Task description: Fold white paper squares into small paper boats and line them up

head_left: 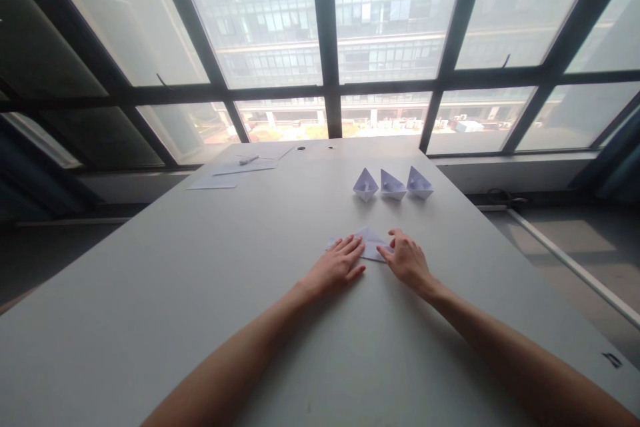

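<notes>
The left hand (340, 261) lies flat, unclenched, over the 9 o'clock end of the folded white paper (371, 242); the right hand (409, 262) curls at its 3 o'clock end, whether pinching I cannot tell; its long axis runs roughly 9 to 3 across the tabletop (200, 267)

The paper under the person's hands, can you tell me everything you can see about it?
The folded paper is white and looks thin, with a pointed peak toward the window and a fairly straight edge nearer the person. It lies low on the pale table, in front of three folded paper boats. The left hand spreads over its left part; the right thumb seems to touch its right side. Finer creases are too small to tell.
</notes>
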Demonstrator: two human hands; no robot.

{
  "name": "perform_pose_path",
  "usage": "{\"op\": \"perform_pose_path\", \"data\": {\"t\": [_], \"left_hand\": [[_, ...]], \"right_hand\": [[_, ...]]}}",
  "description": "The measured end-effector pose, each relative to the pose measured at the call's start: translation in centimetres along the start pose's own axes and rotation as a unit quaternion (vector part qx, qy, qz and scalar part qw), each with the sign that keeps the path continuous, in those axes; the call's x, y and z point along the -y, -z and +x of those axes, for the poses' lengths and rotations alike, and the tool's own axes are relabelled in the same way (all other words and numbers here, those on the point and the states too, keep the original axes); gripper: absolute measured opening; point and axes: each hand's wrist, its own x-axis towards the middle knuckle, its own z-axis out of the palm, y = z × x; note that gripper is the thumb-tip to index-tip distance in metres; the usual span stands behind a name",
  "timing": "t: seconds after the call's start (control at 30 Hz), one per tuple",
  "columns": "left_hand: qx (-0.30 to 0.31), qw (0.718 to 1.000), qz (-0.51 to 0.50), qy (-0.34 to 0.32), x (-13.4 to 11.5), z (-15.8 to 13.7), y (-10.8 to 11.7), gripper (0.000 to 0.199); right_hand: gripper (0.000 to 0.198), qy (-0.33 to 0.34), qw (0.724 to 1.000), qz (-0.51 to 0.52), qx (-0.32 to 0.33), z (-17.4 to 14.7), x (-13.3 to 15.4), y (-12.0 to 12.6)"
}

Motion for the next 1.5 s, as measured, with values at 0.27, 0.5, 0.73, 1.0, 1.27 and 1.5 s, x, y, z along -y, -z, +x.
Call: {"op": "perform_pose_path", "data": {"t": [0.27, 0.5, 0.73, 1.0, 1.27, 1.5], "left_hand": [[-0.014, 1.000, 0.003, -0.007, 0.1, 0.0, -0.1, 0.055], [0.001, 1.000, -0.004, 0.000, 0.0, 0.0, 0.0, 0.056], [-0.002, 1.000, -0.005, 0.006, -0.1, 0.0, 0.2, 0.054], [-0.029, 0.998, 0.017, 0.058, -0.4, 0.0, -0.1, 0.045], [-0.231, 0.948, -0.028, 0.216, 1.1, 0.3, 0.4, 0.064], [-0.260, 0.931, -0.066, 0.249, 1.8, 0.2, 0.5, 0.033]], "right_hand": [[0.033, -0.003, 1.000, -0.013, 0.023, 0.1, 0.0, 0.2], [0.035, 0.012, 0.999, 0.049, -0.008, 0.5, 0.0, 0.3], [0.039, 0.002, 0.985, 0.173, -0.013, 1.1, -0.2, 0.3], [0.033, -0.018, 0.961, 0.274, 0.022, 1.2, -0.2, 0.2], [0.039, 0.022, 0.935, 0.352, -0.020, 2.2, -1.4, -0.6], [0.033, 0.056, 0.949, 0.309, -0.027, 2.3, -1.6, -0.7]]}}
